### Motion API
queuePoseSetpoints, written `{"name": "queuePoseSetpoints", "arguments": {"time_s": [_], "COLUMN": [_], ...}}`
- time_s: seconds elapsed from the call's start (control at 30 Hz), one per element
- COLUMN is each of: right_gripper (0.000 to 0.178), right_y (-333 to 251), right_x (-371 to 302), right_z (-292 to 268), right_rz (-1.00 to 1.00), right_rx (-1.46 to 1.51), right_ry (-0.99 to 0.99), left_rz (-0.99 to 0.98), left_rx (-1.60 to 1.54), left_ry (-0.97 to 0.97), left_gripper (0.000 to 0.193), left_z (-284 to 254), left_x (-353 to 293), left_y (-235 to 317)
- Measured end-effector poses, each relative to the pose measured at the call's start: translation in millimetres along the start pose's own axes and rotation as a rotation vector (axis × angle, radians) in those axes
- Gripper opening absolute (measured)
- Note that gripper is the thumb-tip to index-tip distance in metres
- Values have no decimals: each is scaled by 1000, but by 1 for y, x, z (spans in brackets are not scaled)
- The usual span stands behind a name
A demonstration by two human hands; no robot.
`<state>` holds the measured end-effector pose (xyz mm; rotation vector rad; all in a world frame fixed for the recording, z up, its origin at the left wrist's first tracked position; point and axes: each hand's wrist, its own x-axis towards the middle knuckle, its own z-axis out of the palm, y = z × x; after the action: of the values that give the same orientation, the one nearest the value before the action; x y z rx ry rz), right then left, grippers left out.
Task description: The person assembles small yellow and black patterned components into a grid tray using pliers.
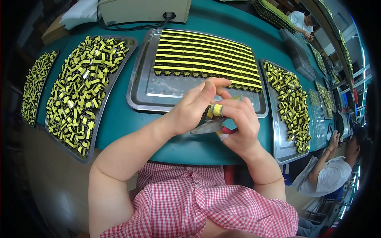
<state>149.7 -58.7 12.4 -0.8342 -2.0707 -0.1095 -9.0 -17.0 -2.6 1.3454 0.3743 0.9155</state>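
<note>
My two hands meet over the near edge of the middle tray (133, 89). Between them is a small transformer (216, 110) with yellow tape round its dark body. My left hand (192, 105) is closed about it, its fingertips partly hidden. My right hand (242, 121) is curled close against the transformer from the other side. A pale grey flat piece (208, 127) and a red bit (228, 131) show under the right fingers; I cannot make out what they are. Behind the hands, similar transformers (206, 55) stand packed in straight rows on the tray.
Loose transformers are heaped in a large tray (89, 152) at left, another at far left (37, 85), and one at right (281, 156). A beige box-shaped device (145, 11) with a black cable stands at the back. Two people (333, 174) (301, 22) sit at right.
</note>
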Motion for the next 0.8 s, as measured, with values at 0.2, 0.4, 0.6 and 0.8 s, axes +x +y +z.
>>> {"name": "queuePoseSetpoints", "arguments": {"time_s": [0.2, 0.4, 0.6, 0.8], "right_gripper": [42, 42, 42, 38], "right_y": [-4, -6, -10, -11], "right_x": [-1, 0, -1, -3], "right_z": [-1, -1, -4, -2], "right_rz": [-8, -6, 10, 63], "right_rx": [-1, 39, 54, 56], "right_ry": [17, 78, 50, 23], "left_rz": [-64, -85, -61, -51], "left_rx": [-117, -157, -130, -188], "left_ry": [-22, -25, -43, 5], "left_gripper": [75, 79, 81, 72], "left_z": [4, 9, 10, 14], "left_x": [-1, -1, -2, -3], "left_y": [2, 8, 6, -1]}}
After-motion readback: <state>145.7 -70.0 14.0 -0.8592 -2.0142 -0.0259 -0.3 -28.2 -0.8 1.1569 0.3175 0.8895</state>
